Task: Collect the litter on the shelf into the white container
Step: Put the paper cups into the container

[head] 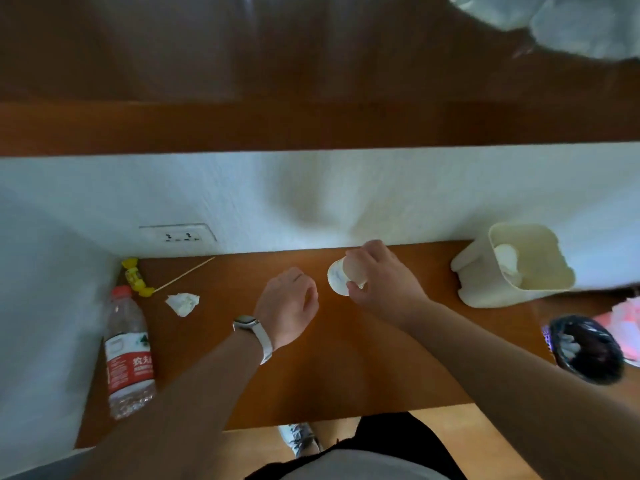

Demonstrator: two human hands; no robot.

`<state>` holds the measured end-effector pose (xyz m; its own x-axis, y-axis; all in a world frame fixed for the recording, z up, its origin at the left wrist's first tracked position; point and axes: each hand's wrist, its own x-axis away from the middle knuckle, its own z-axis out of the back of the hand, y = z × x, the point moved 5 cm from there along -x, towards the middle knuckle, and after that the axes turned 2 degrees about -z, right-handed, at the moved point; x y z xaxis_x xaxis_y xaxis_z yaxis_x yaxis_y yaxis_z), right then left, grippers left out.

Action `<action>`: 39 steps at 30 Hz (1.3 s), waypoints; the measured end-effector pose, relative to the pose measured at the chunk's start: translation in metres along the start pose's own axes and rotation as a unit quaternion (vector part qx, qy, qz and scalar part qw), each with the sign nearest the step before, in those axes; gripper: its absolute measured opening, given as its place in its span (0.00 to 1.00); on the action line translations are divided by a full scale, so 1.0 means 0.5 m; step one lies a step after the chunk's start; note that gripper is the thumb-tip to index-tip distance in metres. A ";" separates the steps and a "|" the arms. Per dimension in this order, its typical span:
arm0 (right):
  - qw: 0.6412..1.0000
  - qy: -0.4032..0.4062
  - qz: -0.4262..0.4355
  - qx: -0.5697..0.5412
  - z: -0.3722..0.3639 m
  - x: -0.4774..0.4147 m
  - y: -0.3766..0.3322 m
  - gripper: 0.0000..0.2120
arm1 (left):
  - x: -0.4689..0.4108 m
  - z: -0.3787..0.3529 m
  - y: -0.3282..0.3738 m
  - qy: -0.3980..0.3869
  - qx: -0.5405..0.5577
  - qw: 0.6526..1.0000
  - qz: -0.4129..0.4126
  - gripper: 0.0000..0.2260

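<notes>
My right hand [379, 275] grips a white paper cup [337, 278] lying sideways just above the wooden shelf [346, 358], its mouth facing left. My left hand [289, 303], with a watch on the wrist, hovers beside the cup with fingers curled and nothing in it. The white container [550, 271] stands at the shelf's right end against the wall, with something pale inside. A crumpled tissue [183, 303], a thin wooden stick [185, 273], a yellow candy wrapper [135, 277] and a clear plastic water bottle [127, 355] with a red label lie at the left.
A white wall with a socket [180, 233] backs the shelf. A dark shelf board [311, 126] runs overhead. A black-lined bin [585, 348] sits on the floor to the right. My shoe [299, 439] shows below the shelf's front edge.
</notes>
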<state>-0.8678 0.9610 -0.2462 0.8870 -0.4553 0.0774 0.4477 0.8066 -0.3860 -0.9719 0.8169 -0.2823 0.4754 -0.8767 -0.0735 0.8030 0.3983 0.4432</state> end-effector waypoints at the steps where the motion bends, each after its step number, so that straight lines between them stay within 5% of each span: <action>1: 1.000 0.016 -0.005 -0.006 0.024 0.010 0.015 0.22 | -0.017 0.003 0.028 -0.005 0.004 1.000 -0.009 0.04; 18: 0.957 0.222 -0.171 -0.080 0.373 0.187 0.454 0.25 | -0.323 -0.087 0.533 -0.052 0.117 0.985 -0.117 0.05; 30: 0.991 0.072 -0.099 -0.048 0.319 0.186 0.587 0.25 | -0.360 -0.193 0.598 -0.127 0.025 0.989 -0.077 0.10; 39: 0.996 0.075 -0.034 -0.032 0.324 0.167 0.589 0.21 | -0.346 -0.182 0.591 -0.121 0.008 0.992 -0.032 0.10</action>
<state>-0.6438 1.2215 -0.2045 0.8251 -0.5641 -0.0315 0.4946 0.7481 -0.4424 -0.7841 1.1105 -0.2201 0.3212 -0.9401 0.1139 0.8226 0.3365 0.4583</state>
